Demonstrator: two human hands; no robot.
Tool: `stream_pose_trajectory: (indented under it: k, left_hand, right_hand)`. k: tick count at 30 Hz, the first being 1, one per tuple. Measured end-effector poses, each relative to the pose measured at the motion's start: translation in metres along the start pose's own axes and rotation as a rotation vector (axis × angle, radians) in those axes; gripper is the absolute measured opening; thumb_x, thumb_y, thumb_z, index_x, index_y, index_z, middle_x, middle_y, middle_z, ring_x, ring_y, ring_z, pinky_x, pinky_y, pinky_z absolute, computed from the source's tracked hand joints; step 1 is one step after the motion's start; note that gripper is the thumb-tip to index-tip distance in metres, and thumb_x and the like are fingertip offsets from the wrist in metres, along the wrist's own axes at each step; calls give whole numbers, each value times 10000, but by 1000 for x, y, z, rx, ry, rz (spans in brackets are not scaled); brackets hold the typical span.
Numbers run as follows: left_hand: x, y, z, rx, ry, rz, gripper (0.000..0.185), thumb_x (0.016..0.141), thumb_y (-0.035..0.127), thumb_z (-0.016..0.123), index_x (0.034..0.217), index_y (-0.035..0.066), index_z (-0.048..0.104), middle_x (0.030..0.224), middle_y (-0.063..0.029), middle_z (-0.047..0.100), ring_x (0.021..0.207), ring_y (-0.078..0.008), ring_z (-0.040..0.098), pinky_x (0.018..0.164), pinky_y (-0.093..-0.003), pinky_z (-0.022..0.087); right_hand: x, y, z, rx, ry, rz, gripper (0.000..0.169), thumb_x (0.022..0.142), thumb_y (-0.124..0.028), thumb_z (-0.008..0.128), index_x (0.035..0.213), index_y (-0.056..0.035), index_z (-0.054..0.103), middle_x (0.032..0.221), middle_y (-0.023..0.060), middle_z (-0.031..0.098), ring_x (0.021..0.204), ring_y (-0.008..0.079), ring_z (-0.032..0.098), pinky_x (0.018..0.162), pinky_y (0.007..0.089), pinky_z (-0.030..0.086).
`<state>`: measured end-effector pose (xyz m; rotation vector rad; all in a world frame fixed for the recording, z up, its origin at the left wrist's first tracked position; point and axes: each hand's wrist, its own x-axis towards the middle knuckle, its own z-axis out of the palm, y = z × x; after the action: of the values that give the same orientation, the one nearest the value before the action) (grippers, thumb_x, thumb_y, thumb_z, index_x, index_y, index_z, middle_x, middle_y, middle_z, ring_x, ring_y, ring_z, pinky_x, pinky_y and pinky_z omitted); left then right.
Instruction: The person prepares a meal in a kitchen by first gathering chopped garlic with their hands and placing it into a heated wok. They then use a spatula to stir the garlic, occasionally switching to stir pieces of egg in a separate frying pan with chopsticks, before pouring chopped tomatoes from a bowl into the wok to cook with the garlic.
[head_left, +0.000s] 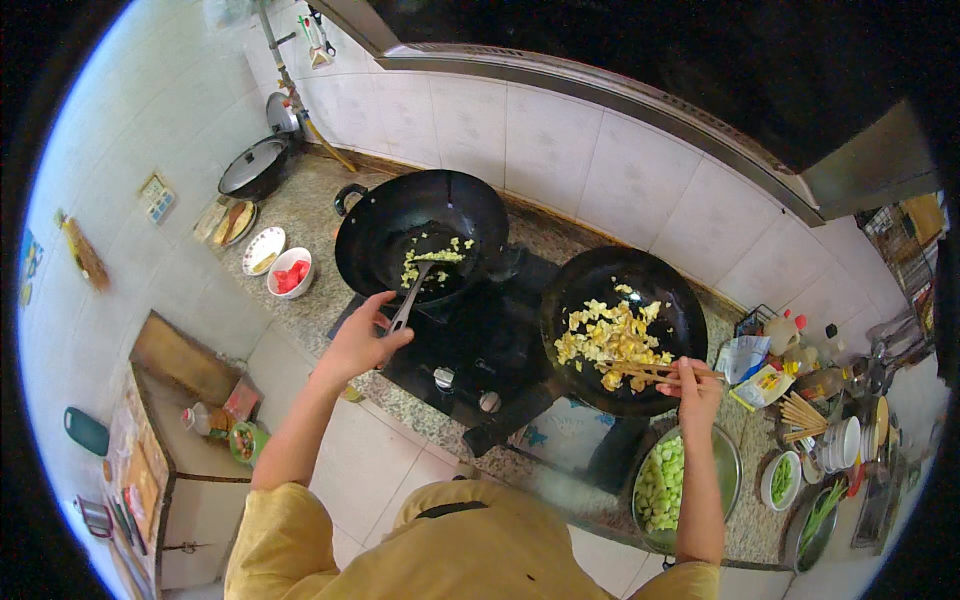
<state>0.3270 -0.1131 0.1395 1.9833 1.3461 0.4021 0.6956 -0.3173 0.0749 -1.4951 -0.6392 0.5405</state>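
Observation:
My left hand (364, 334) is at the handle of a metal wok spatula (407, 306), thumb and forefinger spread on either side of it. Whether the fingers grip it I cannot tell. The spatula's blade lies among small pale yellow-green pieces (442, 256) in the left black wok (375, 240). A pair of wooden chopsticks (637, 369) is held in my right hand (691, 386). Their tips reach scrambled egg pieces (611, 330) in the right wok (566, 289), whose long black handle (499, 425) points towards me. Both woks are on a black gas stove (427, 352).
Left of the stove are a bowl of red pieces (291, 276), a patterned plate (262, 244) and a lidded pot (255, 169). A metal basin (733, 469) with chopped green vegetable (658, 487) is beneath my right forearm. Bottles (784, 334) and stacked bowls (840, 442) are rightward. Above hangs a range hood (600, 90).

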Motion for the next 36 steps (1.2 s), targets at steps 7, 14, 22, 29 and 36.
stream_pose_trajectory:
  k: [7, 14, 22, 29, 36]
  left_hand:
    - [43, 12, -16, 796, -1, 33, 260, 721, 167, 509, 910, -1, 569, 817, -210, 577, 704, -362, 576, 642, -404, 475]
    - [100, -14, -31, 736, 90, 180, 205, 725, 184, 526, 727, -14, 583, 715, -220, 568, 682, -362, 564, 635, -423, 456]
    - [85, -16, -69, 657, -152, 300, 222, 713, 202, 532, 727, -13, 587, 628, -214, 545, 607, -345, 555, 550, -406, 430]
    - [42, 17, -127, 991, -428, 160, 221, 731, 176, 492, 720, -29, 577, 672, -205, 561, 614, -344, 553, 541, -416, 421]
    - [93, -13, -68, 1003, -191, 72, 162, 700, 123, 519, 711, -1, 622, 776, -193, 598, 739, -287, 600, 604, -369, 473]
  right_hand:
    - [-21, -4, -3, -68, 30, -100, 211, 831, -150, 507, 820, 55, 555, 689, 114, 577, 507, 153, 572, 473, 221, 479]
    - [-33, -11, -6, -16, 69, -180, 201, 821, -143, 520, 786, 52, 552, 649, 100, 558, 500, 149, 570, 439, 228, 474]
    - [-40, -12, -6, -178, 53, -208, 228, 824, -181, 520, 838, 46, 538, 686, 112, 555, 512, 167, 573, 446, 238, 472]
    - [-42, -5, -5, -173, 89, -226, 235, 822, -193, 523, 834, 41, 542, 679, 107, 558, 507, 157, 569, 448, 233, 465]
    - [-44, -7, 12, -116, 102, -264, 199, 819, -140, 522, 802, 56, 552, 668, 119, 562, 513, 162, 575, 438, 241, 480]
